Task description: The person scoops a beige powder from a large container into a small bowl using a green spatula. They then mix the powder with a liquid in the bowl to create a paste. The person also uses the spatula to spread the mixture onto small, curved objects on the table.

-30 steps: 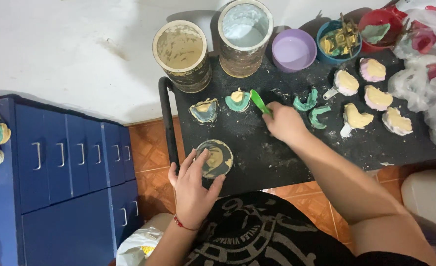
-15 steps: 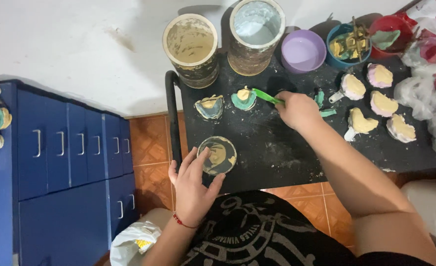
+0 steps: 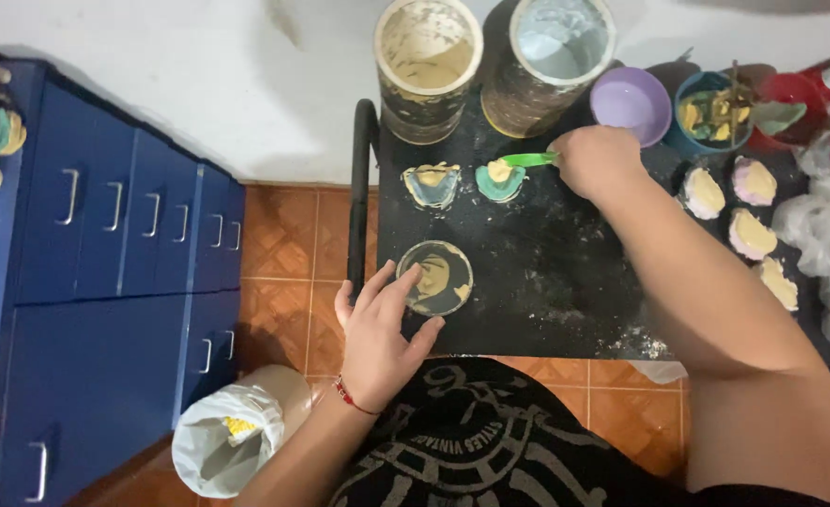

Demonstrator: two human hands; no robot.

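Left hand fingers spread, resting on round dish at near edge of black table, right hand pinching green spatula over teal mould, far side.

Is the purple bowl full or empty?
Empty, it seems: the purple bowl stands upright on the black table, and only its smooth pale inside shows.
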